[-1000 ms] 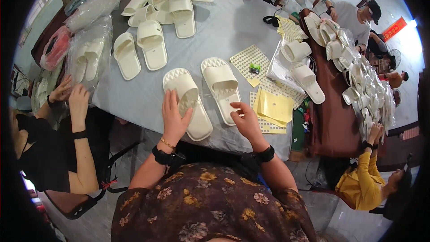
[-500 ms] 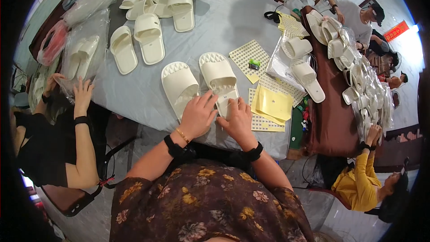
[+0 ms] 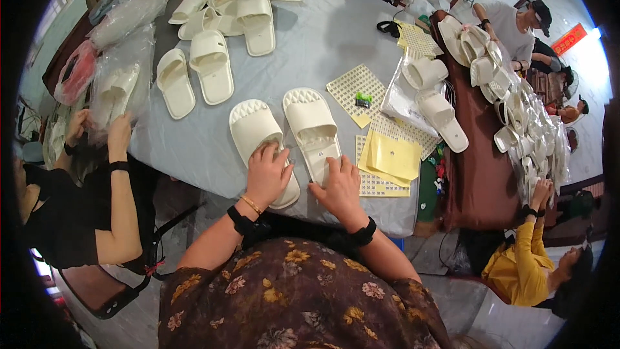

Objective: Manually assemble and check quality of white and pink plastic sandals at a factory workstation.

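Two cream slide slippers lie side by side in front of me, toes pointing away. On the left slipper (image 3: 252,123), my left hand (image 3: 267,173) has its fingers curled in at the strap's rear edge and footbed. My right hand (image 3: 340,186) lies at the right edge of the right slipper (image 3: 311,123). Its fingers are stretched and its thumb is apart, by the heel. A small mark shows on the right slipper's footbed. The left hand covers part of the left slipper's footbed.
Several more cream slippers (image 3: 211,68) lie at the far left of the table (image 3: 303,39). Yellow sticker sheets (image 3: 394,158) and a small green-and-black item (image 3: 363,100) are at right. Co-workers sit at both sides; the left one handles a bagged pair (image 3: 116,90).
My left hand has shifted from between the slippers onto the left slipper. My right hand stays by the right slipper's heel. The co-worker at left has moved both hands on the bag.
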